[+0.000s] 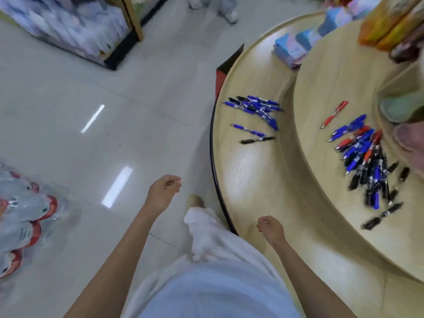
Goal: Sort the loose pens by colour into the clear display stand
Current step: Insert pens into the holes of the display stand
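Honestly this looks barely started, if at all. I can't spot a clear stand anywhere in view, so nothing looks slotted in yet. On the table (241,171), the lower ring at centre right has a mostly blue pile (254,106) with a couple of dark pens mixed in, plus a lone blue one and a black pen (257,140) just below it. The upper tier on the right carries a mixed pile (364,161) of blue, red and black all tangled, with a red pen (335,114) lying apart above it. So pretty much all the sorting is left, I'd say.

Both hands hold nothing. The left hand (164,191) hangs over the floor at lower centre, fingers loosely curled. The right hand (270,229) is the same, hovering over the table edge. The mixed pile sits well up and right of the right hand, and the blue pile is well above both.
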